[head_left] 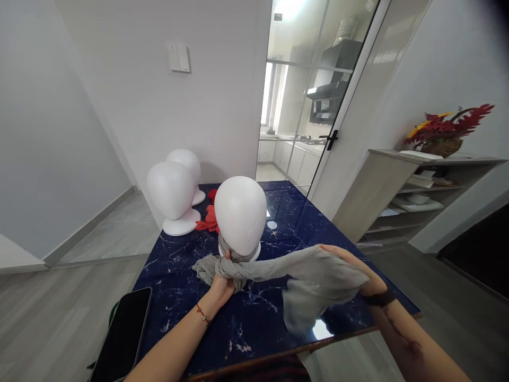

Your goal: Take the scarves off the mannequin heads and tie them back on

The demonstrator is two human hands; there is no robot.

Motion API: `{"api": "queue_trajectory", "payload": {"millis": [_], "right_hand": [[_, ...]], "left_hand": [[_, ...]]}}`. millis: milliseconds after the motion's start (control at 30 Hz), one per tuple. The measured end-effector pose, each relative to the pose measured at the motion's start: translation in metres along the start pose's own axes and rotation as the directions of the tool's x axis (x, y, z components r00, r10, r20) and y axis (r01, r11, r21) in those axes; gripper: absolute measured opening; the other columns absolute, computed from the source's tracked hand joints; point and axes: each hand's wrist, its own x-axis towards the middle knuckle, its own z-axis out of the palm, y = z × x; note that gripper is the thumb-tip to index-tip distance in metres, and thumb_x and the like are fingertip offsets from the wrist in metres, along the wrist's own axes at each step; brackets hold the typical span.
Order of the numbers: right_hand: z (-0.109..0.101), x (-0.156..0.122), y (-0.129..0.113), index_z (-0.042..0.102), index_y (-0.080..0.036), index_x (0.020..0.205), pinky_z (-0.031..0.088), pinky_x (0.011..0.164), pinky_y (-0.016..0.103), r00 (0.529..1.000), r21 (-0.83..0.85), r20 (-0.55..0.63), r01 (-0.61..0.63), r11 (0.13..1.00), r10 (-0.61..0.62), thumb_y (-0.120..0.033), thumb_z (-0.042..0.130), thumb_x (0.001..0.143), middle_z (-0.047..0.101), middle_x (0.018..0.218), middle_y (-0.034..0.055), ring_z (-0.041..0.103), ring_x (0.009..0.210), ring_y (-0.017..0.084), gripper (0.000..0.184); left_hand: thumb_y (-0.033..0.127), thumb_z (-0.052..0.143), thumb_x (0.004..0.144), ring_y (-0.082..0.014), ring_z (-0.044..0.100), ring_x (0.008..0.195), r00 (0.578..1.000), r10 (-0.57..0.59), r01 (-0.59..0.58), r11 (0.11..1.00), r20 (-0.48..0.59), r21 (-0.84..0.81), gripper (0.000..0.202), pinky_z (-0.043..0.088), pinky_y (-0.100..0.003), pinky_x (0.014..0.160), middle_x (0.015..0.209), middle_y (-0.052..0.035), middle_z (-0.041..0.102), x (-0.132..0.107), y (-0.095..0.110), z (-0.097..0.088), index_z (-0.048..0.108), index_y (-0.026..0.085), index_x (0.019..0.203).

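A white foam mannequin head (240, 212) stands upright on the table, with a grey scarf (274, 268) wound around its neck. My left hand (223, 286) is closed on the scarf's twisted part just in front of the neck. Out to the right, my right hand (369, 276) grips the scarf's long end and holds it stretched sideways. Loose cloth hangs below that hand, blurred, and covers some of its fingers. A short bunched piece of the scarf lies left of my left hand.
Two more white mannequin heads (170, 191) stand at the table's back left. Red cloth (210, 218) lies beside them. A black phone (124, 331) is at the left edge of the dark blue marbled table (254, 339). A glass door (306, 95) and a shelf (397, 164) stand beyond.
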Motion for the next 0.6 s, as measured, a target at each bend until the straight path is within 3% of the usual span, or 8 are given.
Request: {"api": "queue_trajectory", "payload": {"millis": [67,133,233,267,333,433,500,600], "right_hand": [[-0.011,0.013,0.001,0.067,-0.013,0.097,0.05,0.069,0.031,0.999,-0.124,0.007,-0.033,0.992,0.035,-0.048,0.039,0.089,0.067,0.09,0.0117,0.065,0.078,0.019,0.046],[-0.014,0.029,0.009,0.065,-0.01,0.1,0.049,0.072,0.033,0.986,-0.302,-0.164,-0.033,0.953,-0.018,-0.045,0.04,0.09,0.067,0.089,0.0152,0.065,0.078,0.02,0.044],[-0.002,0.041,0.024,0.06,-0.01,0.109,0.046,0.083,0.041,0.892,-0.516,-0.392,-0.011,0.857,-0.224,-0.041,0.046,0.088,0.064,0.104,0.0214,0.063,0.09,0.026,0.04],[0.006,0.04,0.029,0.058,-0.011,0.113,0.045,0.086,0.043,0.896,-0.542,-0.35,0.045,0.839,-0.274,-0.041,0.046,0.087,0.063,0.109,0.0213,0.062,0.095,0.027,0.041],[0.027,0.03,0.039,0.054,-0.015,0.121,0.042,0.095,0.043,0.937,-0.567,-0.099,0.223,0.793,-0.334,-0.043,0.05,0.085,0.059,0.12,0.0171,0.058,0.107,0.027,0.046],[0.062,0.01,0.052,0.053,-0.023,0.126,0.034,0.106,0.043,0.919,-0.546,0.234,0.395,0.739,-0.318,-0.045,0.059,0.079,0.049,0.136,0.0092,0.046,0.124,0.027,0.053],[0.08,0.002,0.059,0.062,-0.023,0.112,0.034,0.104,0.045,0.926,-0.551,0.21,0.378,0.744,-0.315,-0.043,0.056,0.081,0.055,0.128,0.0083,0.049,0.117,0.028,0.037],[0.089,0.002,0.054,0.062,-0.021,0.087,0.045,0.084,0.04,0.961,-0.439,0.078,0.272,0.856,-0.265,-0.042,0.044,0.088,0.064,0.087,0.0056,0.058,0.082,0.021,0.028]], "left_hand": [[0.044,0.049,0.088,-0.0264,0.059,0.112,0.997,-0.041,0.041,0.999,0.058,0.013,0.045,0.047,-0.037,0.096,0.111,-0.0105,0.069,0.0,0.0,0.0,0.059,0.014,0.119],[0.045,0.05,0.087,-0.0268,0.062,0.106,0.994,-0.084,0.084,0.996,0.068,0.006,0.047,0.048,-0.039,0.094,0.107,-0.0138,0.07,0.0,-0.001,-0.001,0.06,0.011,0.117],[0.032,0.057,0.085,-0.0212,0.067,0.091,0.999,-0.037,0.036,0.999,-0.029,-0.027,0.035,0.051,-0.035,0.09,0.096,-0.01,0.073,0.0,-0.002,-0.002,0.061,0.013,0.113],[0.027,0.058,0.084,-0.019,0.068,0.085,0.998,-0.018,0.016,0.999,-0.06,-0.034,0.031,0.052,-0.033,0.087,0.093,-0.0082,0.073,0.0,-0.002,-0.002,0.062,0.013,0.112],[0.019,0.059,0.083,-0.0157,0.068,0.075,0.996,-0.003,-0.001,0.999,-0.087,-0.047,0.029,0.054,-0.03,0.082,0.087,-0.0055,0.073,-0.001,-0.003,-0.002,0.063,0.014,0.111],[0.014,0.06,0.082,-0.0121,0.065,0.061,0.995,0.016,-0.025,0.996,-0.099,-0.089,0.028,0.055,-0.025,0.07,0.071,-0.0005,0.071,-0.002,-0.003,-0.001,0.064,0.016,0.109],[0.012,0.063,0.079,-0.0103,0.062,0.056,0.994,0.038,-0.049,0.993,-0.105,-0.104,0.029,0.054,-0.021,0.066,0.066,0.002,0.069,-0.002,-0.004,-0.001,0.065,0.018,0.108],[0.014,0.064,0.079,-0.0116,0.065,0.062,0.996,0.028,-0.039,0.992,-0.088,-0.12,0.029,0.054,-0.022,0.071,0.074,0.0007,0.072,-0.001,-0.004,-0.002,0.066,0.019,0.107]]}}
